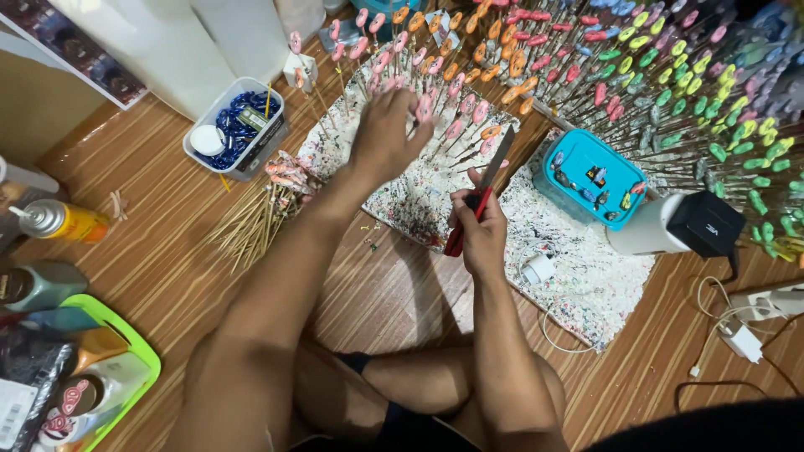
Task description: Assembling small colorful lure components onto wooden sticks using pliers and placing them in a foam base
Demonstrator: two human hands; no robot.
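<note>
- While seated at the speckled foam slab [419,192]:
- left hand [387,125] pinching a pink oval piece [425,107] on its thin stick, above the slab
- right hand [481,226] fisted around red-handled scissors [479,201], blades up, over the slab's near edge

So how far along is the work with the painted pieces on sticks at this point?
Done, by the look of it: many coloured pieces on sticks already stand upright in rows. In hand: the left hand grips a pink piece on a stick among them, and the right hand holds red-handled scissors. Apparently left: a bundle of sticks lying on the floor.
</note>
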